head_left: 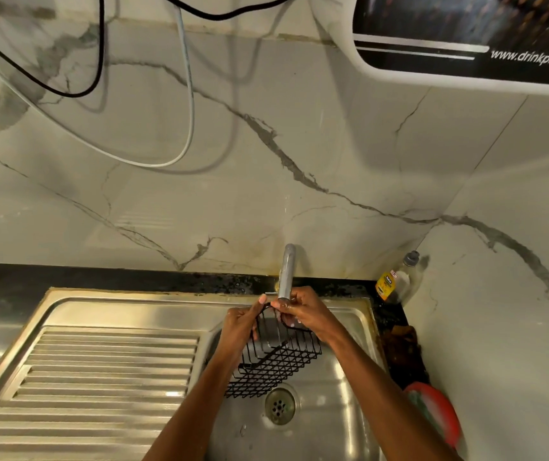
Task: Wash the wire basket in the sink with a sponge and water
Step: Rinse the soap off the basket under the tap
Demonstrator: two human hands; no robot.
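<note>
Wire basket (278, 359), black, tilted over the steel sink (333, 410) above the drain (279, 405), left hand (240, 327) gripping its upper left edge, right hand (303, 311) pinching its top rim under the tap (287, 271), dish-soap bottle (396, 281) on the dark desk (133, 277) in the corner.

The upper rim of the wire basket (276, 357) is covered by the left hand (240, 327) and the right hand (299, 311), so the exact grip of the fingertips cannot be made out. The tap (287, 271) has its outlet hidden behind the right hand, and running water cannot be told. The white appliance (466, 44) is cut off by the top and right edges, its printed web address truncated. The label on the bottle (396, 281) is too small to be read. The red-rimmed object (439, 414) and the dark heap (402, 354) beside the sink (117, 307) cannot be identified.
</note>
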